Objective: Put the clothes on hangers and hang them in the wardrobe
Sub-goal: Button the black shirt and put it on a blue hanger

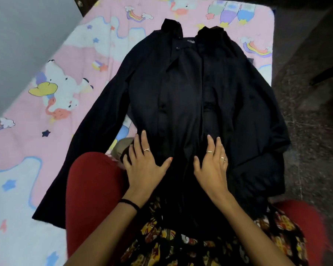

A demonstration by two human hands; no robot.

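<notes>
A black shirt (183,96) lies face up on the bed (46,89) — collar toward the far edge, hem at the near edge by the person's knees. The left hand (142,162) and right hand (211,166) rest flat on its lower front, fingers (143,139) straight and spread, gripping nothing. One sleeve trails toward the bed's near left corner.

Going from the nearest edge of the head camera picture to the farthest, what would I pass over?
Patterned black-and-yellow clothing on the lap → the two hands, left hand and right hand, flat on the fabric → black shirt spread open → its collar → pink cartoon bedsheet.
</notes>
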